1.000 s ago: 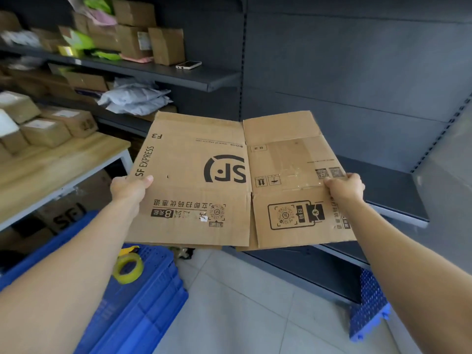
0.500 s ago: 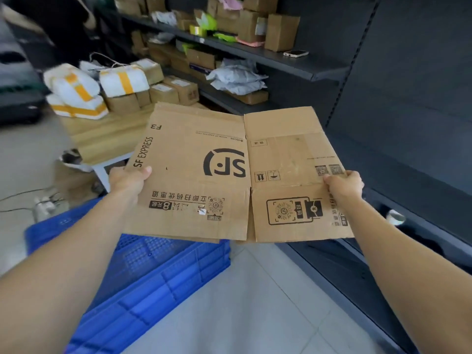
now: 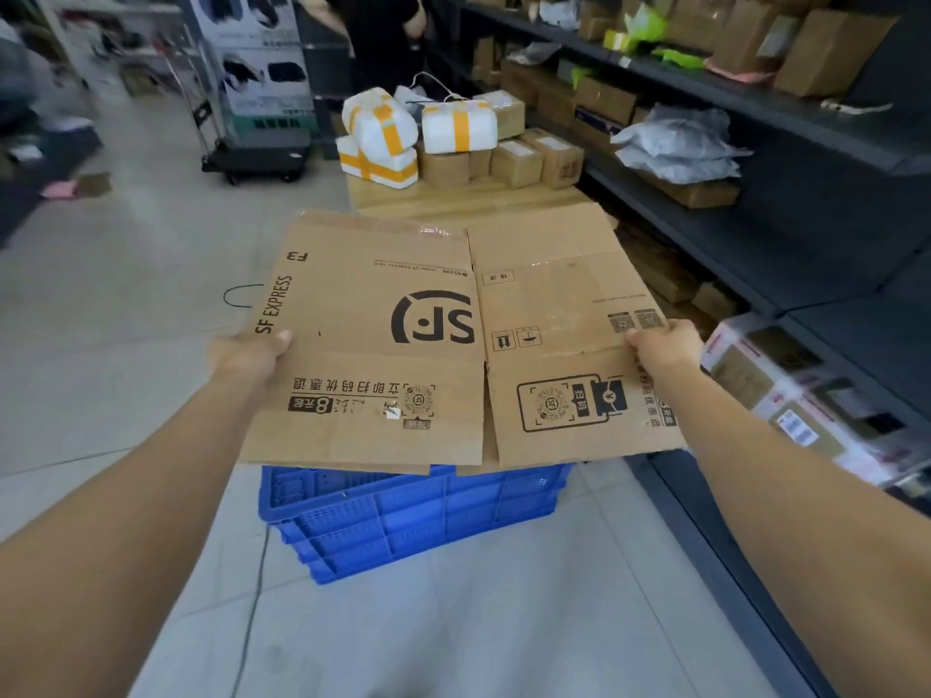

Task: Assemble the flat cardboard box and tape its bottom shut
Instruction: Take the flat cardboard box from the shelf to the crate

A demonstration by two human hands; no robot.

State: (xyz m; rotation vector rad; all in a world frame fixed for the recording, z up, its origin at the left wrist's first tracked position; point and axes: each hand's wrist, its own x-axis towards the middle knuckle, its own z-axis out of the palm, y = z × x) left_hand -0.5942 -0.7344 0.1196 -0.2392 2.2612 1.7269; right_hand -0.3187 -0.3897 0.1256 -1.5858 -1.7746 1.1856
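A flat brown cardboard box point(image 3: 403, 355), printed with a black SF logo and "SF EXPRESS", is held level in front of me at chest height. My left hand point(image 3: 247, 352) grips its left edge, thumb on top. On the right edge, my right hand point(image 3: 665, 345) pinches the cardboard beside the printed codes. The box is still folded flat, with its flaps lying in one plane. No tape roll is visible.
A blue plastic crate point(image 3: 413, 516) stands on the tiled floor under the box. Beyond it, a wooden table point(image 3: 453, 199) carries parcels. Dark metal shelves point(image 3: 755, 234) with boxes run along the right. A trolley point(image 3: 257, 153) and a person stand further back.
My view has swung left, away from the shelves and toward the aisle and table. Both hands keep the same grip on the flat box.
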